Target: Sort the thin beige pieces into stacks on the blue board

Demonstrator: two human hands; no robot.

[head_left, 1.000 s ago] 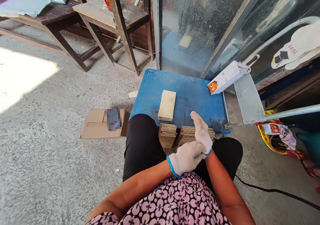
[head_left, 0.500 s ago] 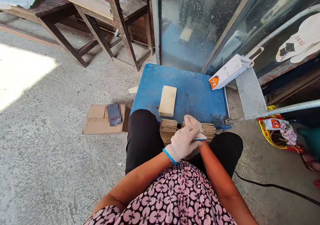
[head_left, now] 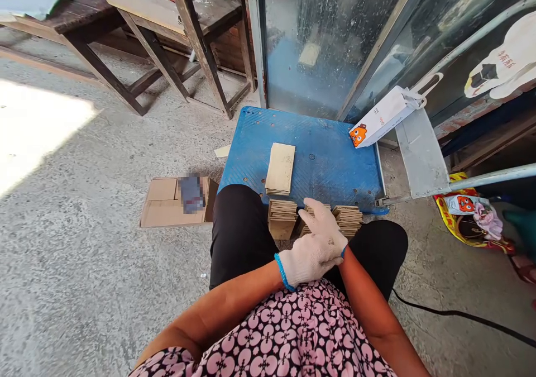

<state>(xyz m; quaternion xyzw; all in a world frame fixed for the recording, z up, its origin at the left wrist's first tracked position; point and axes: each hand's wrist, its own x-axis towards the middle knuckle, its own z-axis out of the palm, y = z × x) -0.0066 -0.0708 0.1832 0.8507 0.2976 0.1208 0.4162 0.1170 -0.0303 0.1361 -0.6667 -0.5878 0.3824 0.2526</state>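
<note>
Both hands wear white knitted gloves with blue cuffs and meet in front of my lap. My left hand [head_left: 307, 261] is closed round the heel of my right hand, holding its glove near the cuff [head_left: 344, 252]. Its fingertips are partly hidden. My right hand [head_left: 320, 219] points forward with fingers apart and nothing in them. Just beyond and below the hands are stacks of thin tan boards: a left stack [head_left: 282, 219], a middle one partly covered by my right hand, and a right stack [head_left: 349, 219].
A blue plastic platform [head_left: 330, 159] lies ahead, carrying a pale stack of boards [head_left: 280, 167] and a white paper bag [head_left: 383, 117]. A cardboard box [head_left: 161, 212] is on the floor at left. Wooden stools [head_left: 209, 14] stand behind. A black cable [head_left: 456, 311] runs at right.
The right glove's cuff has moved down over the wrist, and its fingers have spread. My left hand has shifted slightly toward my body, still holding the glove.
</note>
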